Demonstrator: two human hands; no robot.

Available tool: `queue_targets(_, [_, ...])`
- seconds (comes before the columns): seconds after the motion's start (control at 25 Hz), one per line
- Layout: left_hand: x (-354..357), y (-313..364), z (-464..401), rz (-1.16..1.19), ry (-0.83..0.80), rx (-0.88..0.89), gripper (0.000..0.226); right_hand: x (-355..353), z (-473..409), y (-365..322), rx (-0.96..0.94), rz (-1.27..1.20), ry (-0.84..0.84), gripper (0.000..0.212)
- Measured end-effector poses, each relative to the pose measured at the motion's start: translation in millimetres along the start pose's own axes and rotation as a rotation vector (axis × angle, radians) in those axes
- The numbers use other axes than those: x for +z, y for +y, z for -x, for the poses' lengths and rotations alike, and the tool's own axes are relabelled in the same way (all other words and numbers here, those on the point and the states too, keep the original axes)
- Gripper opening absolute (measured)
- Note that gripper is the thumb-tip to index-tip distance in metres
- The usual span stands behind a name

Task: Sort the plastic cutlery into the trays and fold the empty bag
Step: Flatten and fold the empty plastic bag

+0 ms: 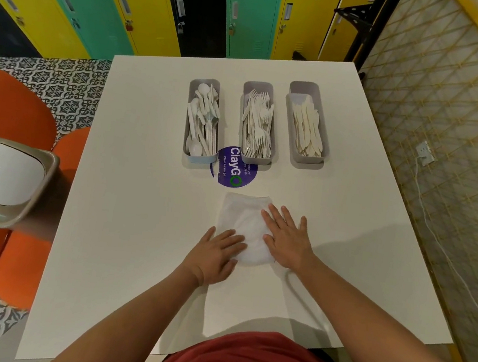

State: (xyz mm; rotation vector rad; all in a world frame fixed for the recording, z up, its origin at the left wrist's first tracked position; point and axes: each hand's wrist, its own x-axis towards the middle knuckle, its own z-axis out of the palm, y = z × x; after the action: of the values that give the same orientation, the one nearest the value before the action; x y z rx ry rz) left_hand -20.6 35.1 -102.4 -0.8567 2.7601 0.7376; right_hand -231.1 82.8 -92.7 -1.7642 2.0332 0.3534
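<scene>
Head view of a white table [128, 184] during sorting of plastic cutlery. Three narrow grey trays stood side by side toward the far edge of the table, long axes running from near edge to far edge. The left tray [204, 120] held white spoons [201, 115]; the middle tray [258, 122] held white forks [258, 125]; the right tray [306, 126], nearest the right edge, held cream-coloured knives [306, 130]. The three trays stood apart from one another. A round purple sticker [233, 169] marked "ClayGO" lay on the table surface, partly covered by the near ends of the left and middle trays.

The empty bag [246, 221], thin and translucent white, lay flat on the table between the trays and the near edge, just short of the sticker. The left hand [216, 253] rested palm-down on the bag's near-left part, fingers straight and slightly spread. The right hand [286, 237] lay palm-down on the bag's right side, fingers straight and fanned apart. Neither hand pinched or curled around the bag; both pressed it flat.

Beyond the left edge of the table were a white-lidded bin [0, 180] and orange seats [6, 116] on patterned floor tiles. Lockers [144, 13] in yellow, green and black stood beyond the far edge.
</scene>
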Motion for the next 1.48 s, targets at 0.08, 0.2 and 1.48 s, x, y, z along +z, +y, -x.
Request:
queue_targets(0.08, [1,0,-2,0.060,0.023,-0.036,0.039,-1,5,-1,-0.048,-0.050,0.014,0.066])
queue_targets(0.2, [-3,4,-7,0.238,0.136,-0.108,0.040,-2,14,3,-0.252,-0.113,-0.003,0.094])
queue_targets(1.48, [-29,23,-37,0.391,0.260,-0.580,0.033,7,5,-12,-0.140,-0.002,0.045,0.056])
